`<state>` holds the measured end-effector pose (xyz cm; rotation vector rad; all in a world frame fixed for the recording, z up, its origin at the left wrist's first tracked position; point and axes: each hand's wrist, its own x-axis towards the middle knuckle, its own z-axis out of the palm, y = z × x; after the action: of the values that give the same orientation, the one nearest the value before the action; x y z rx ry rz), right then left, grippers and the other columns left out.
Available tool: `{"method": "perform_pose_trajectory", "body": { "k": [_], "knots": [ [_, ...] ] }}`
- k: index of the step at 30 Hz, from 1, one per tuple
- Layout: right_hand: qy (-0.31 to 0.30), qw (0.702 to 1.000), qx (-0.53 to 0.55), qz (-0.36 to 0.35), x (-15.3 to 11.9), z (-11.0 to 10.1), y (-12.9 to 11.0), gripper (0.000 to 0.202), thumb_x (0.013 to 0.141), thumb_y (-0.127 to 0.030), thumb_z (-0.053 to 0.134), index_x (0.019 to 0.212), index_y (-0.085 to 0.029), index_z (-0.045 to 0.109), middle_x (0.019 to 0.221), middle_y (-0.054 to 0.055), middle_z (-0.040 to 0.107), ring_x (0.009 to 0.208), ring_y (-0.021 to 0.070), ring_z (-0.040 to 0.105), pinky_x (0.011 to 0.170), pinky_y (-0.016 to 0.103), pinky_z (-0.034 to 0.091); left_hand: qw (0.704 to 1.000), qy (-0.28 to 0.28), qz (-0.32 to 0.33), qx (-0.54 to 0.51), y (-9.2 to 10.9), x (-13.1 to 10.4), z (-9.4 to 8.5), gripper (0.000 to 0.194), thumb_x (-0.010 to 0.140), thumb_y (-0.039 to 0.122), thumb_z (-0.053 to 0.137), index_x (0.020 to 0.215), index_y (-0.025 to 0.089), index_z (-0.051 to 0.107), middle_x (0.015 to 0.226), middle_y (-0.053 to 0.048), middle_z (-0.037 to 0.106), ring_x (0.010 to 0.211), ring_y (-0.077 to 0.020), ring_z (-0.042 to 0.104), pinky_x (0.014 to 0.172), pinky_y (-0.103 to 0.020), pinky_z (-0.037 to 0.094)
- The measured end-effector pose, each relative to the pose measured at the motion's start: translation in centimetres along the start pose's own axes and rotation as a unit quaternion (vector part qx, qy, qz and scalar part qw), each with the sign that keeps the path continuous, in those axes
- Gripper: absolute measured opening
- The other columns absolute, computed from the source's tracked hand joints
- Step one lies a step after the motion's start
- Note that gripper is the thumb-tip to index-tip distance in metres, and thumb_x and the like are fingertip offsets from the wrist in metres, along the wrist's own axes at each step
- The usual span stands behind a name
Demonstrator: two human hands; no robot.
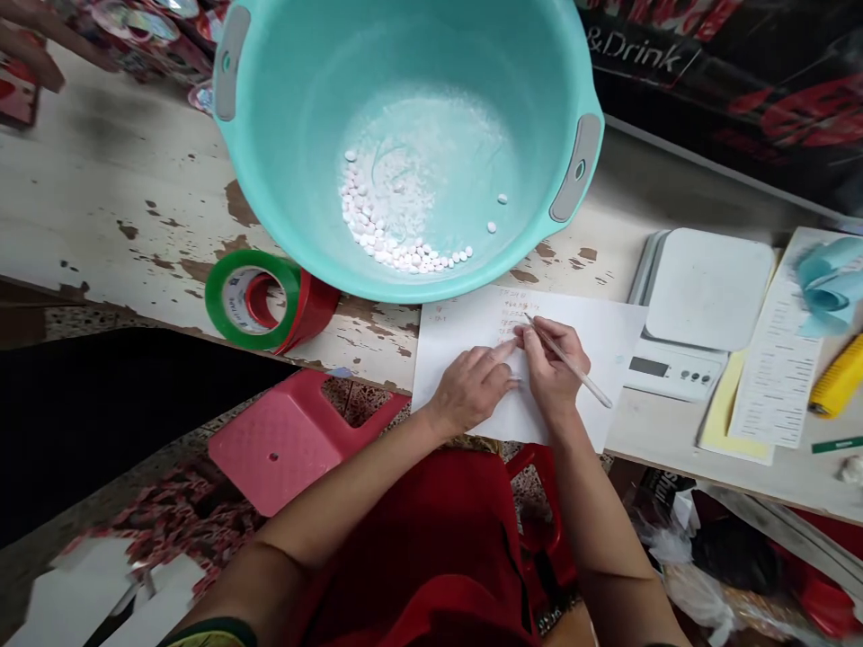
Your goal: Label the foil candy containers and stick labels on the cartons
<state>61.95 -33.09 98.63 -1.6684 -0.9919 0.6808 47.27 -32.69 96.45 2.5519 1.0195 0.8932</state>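
Observation:
A white sheet of paper (pixel 610 332) with small lines of handwriting lies at the table's front edge. My right hand (pixel 556 364) grips a slim pen (pixel 585 379), its tip near the writing. Fingers stretched out, my left hand (pixel 474 388) rests flat on the sheet with nothing in it. Just beyond the paper stands a large turquoise tub (pixel 289 193), overlapping the sheet's far edge. Small white tablets (pixel 384 247) and white powder lie on the tub's bottom.
Green and red tape rolls (pixel 214 301) sit left of the paper. To its right are a white kitchen scale (pixel 707 288), printed slips (pixel 775 377) and a yellow tool (pixel 836 377). A pink stool (pixel 276 440) stands below the edge. Another person's hand (pixel 31 54) is at upper left.

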Motion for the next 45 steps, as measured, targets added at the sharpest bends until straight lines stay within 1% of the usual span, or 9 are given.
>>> {"method": "perform_pose_trajectory", "body": {
  "k": [3,8,13,19,26,31,36,41,45],
  "knots": [
    [0.012,1.000,-0.012,0.006,-0.1,0.0,0.3,0.018,0.088,-0.034,0.068,0.099,-0.021,0.063,0.081,0.001,0.075,0.072,0.0177,0.076,0.069,0.034,0.065,0.999,0.026,-0.040,0.001,-1.6,0.1,-0.7,0.019,0.100,0.032,0.052,0.094,0.018,0.061,0.127,-0.012,0.069,0.096,-0.0219,0.059,0.082,-0.036,0.054],
    [0.014,0.993,-0.118,-0.025,0.0,-0.2,-0.2,0.013,0.087,-0.033,0.066,0.092,-0.022,0.060,0.074,-0.001,0.073,0.064,0.0168,0.074,0.059,0.030,0.060,0.999,0.023,-0.024,0.017,-3.2,0.1,-1.0,0.013,0.098,0.030,0.056,0.094,0.018,0.060,0.127,-0.010,0.070,0.091,-0.0206,0.056,0.082,-0.034,0.054],
    [0.025,0.980,-0.189,-0.056,0.2,-0.5,0.3,0.012,0.087,-0.032,0.066,0.084,-0.023,0.059,0.066,-0.004,0.069,0.051,0.0129,0.065,0.051,0.027,0.051,0.999,0.033,-0.035,0.005,-3.1,0.0,-0.9,0.012,0.098,0.029,0.055,0.095,0.019,0.060,0.126,-0.011,0.070,0.091,-0.0212,0.057,0.080,-0.035,0.053],
    [0.000,0.974,-0.196,-0.113,0.3,-0.6,0.7,0.012,0.090,-0.032,0.066,0.082,-0.024,0.061,0.062,-0.005,0.064,0.054,0.0119,0.063,0.053,0.026,0.047,0.999,0.033,-0.027,0.023,-3.0,0.3,-1.1,0.012,0.098,0.029,0.055,0.093,0.019,0.062,0.124,-0.010,0.071,0.090,-0.0219,0.058,0.078,-0.036,0.055],
    [0.005,0.973,-0.201,-0.117,0.3,-0.6,0.9,0.012,0.091,-0.033,0.065,0.083,-0.024,0.062,0.065,-0.005,0.065,0.053,0.0114,0.061,0.054,0.027,0.047,0.999,0.031,-0.024,0.024,-2.9,0.3,-1.1,0.009,0.096,0.027,0.059,0.093,0.018,0.061,0.124,-0.011,0.070,0.090,-0.0220,0.057,0.078,-0.035,0.055],
    [-0.001,0.971,-0.211,-0.109,0.3,-0.6,1.0,0.013,0.091,-0.036,0.064,0.085,-0.025,0.061,0.063,-0.005,0.064,0.054,0.0122,0.062,0.054,0.027,0.048,0.999,0.023,-0.027,0.023,-2.9,0.3,-1.1,0.010,0.097,0.028,0.057,0.094,0.019,0.061,0.126,-0.011,0.070,0.091,-0.0221,0.057,0.079,-0.036,0.056],
    [0.001,0.963,-0.228,-0.144,0.3,-0.7,0.6,0.010,0.090,-0.029,0.064,0.083,-0.024,0.060,0.067,-0.005,0.065,0.054,0.0102,0.060,0.053,0.025,0.045,0.999,0.026,-0.021,0.033,-2.9,0.4,-1.2,0.011,0.096,0.028,0.058,0.093,0.018,0.062,0.124,-0.010,0.071,0.090,-0.0222,0.057,0.079,-0.036,0.056],
    [0.010,0.958,-0.237,-0.161,0.4,-0.6,0.2,0.010,0.087,-0.024,0.064,0.079,-0.024,0.058,0.063,-0.007,0.062,0.051,0.0091,0.058,0.050,0.024,0.044,0.999,0.032,-0.019,0.023,-3.0,0.3,-1.1,0.010,0.095,0.027,0.060,0.093,0.017,0.061,0.123,-0.012,0.071,0.090,-0.0221,0.056,0.078,-0.035,0.055],
    [0.036,0.970,-0.188,-0.150,0.4,-0.6,0.6,0.005,0.087,-0.023,0.065,0.090,-0.023,0.061,0.069,-0.006,0.065,0.051,0.0094,0.060,0.051,0.025,0.049,0.999,0.038,-0.018,0.019,-3.1,0.2,-0.9,0.011,0.095,0.027,0.061,0.092,0.016,0.061,0.124,-0.012,0.070,0.091,-0.0219,0.056,0.078,-0.035,0.054]
  ]
}}
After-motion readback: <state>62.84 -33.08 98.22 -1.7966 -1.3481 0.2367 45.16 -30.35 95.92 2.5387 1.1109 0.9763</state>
